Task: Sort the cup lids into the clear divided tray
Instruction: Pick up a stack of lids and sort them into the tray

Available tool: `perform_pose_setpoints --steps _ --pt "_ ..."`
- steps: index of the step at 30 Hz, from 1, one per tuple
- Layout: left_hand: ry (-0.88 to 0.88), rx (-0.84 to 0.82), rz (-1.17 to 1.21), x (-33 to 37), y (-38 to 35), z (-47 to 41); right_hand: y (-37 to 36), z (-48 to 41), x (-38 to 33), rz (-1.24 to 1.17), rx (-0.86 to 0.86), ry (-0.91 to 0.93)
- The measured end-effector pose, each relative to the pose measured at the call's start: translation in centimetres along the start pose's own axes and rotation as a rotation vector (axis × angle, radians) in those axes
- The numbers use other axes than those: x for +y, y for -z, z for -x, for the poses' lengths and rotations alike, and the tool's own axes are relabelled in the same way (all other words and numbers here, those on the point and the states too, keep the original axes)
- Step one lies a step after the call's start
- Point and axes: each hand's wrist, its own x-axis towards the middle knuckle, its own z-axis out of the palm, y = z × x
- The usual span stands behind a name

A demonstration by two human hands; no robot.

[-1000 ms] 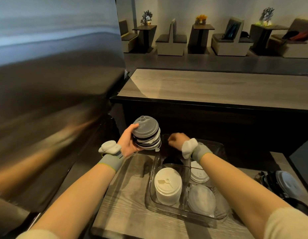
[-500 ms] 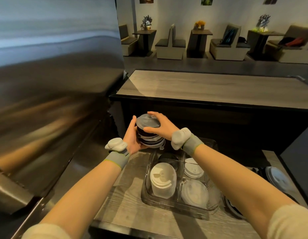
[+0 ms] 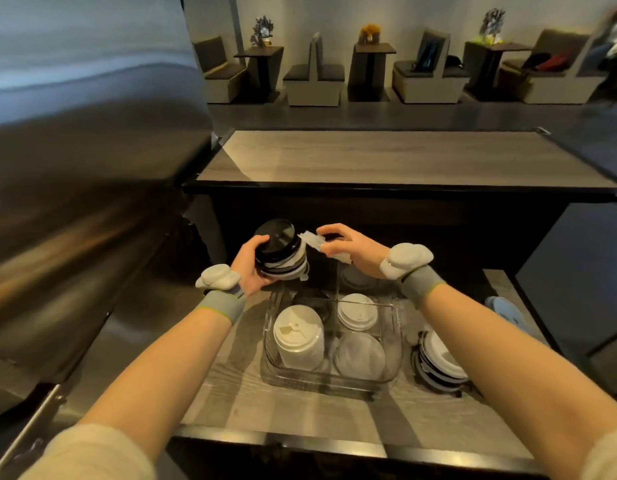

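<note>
The left hand point(image 3: 253, 263) holds a mixed stack of lids point(image 3: 282, 252) above the far left corner of the clear tray point(image 3: 397, 344), fingers wrapped round its side, a black lid on top. The right hand point(image 3: 352, 249) has its fingers pinched on a single clear lid point(image 3: 321, 245) just beside the stack, over the tray's far right section. The step in hand looks like peeling lids off one at a time. Next, this clear lid wants dropping into the matching compartment; the near right one already holds clear lids point(image 3: 360, 355), white ones fill two others. More lids point(image 3: 438, 362) wait on the tabletop point(image 3: 231, 386) to the right
</note>
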Motion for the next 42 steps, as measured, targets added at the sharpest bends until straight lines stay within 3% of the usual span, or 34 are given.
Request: perform_pose_setpoints --steps 2,7,12,15,17,23,25,28,31,37,42 --pt "-0.023 -0.001 0.008 -0.1 -0.2 0.1 1.0 1.1 1.1 0.063 -0.094 -0.095" --pt "-0.048 -0.016 0.081 -1.3 -1.5 1.3 0.6 3.8 3.6 0.544 -0.361 -0.318" --pt "-0.078 -0.013 0.13 -2.9 -2.1 2.7 -0.7 5.2 5.9 1.104 -0.444 -0.21" --pt "-0.093 0.018 0.125 -3.8 -2.4 3.2 -0.8 4.8 7.5 1.201 -0.461 -0.173" --pt "-0.079 0.018 0.097 -4.2 -2.5 3.3 -0.5 4.2 7.7 1.148 -0.402 -0.125" --pt "-0.065 0.039 0.012 -4.7 -2.6 2.6 0.7 2.5 3.8 0.621 0.216 0.325" --pt "-0.087 0.06 -0.033 -4.6 -2.7 2.3 0.5 1.7 2.2 0.567 0.188 0.374" --pt "-0.108 0.086 -0.092 -4.4 -2.8 1.7 -0.4 0.1 0.8 0.717 0.033 0.32" --pt "-0.092 0.036 -0.055 -4.0 -3.5 1.7 -0.9 -0.9 0.2 0.785 0.035 0.32" --pt "-0.091 -0.03 0.086 -2.8 -3.2 1.0 -0.9 -1.9 -0.5 0.313 0.091 0.129" --pt "-0.068 -0.029 0.072 -2.2 -2.3 0.5 -1.0 -2.5 -1.2 0.007 0.112 0.083"
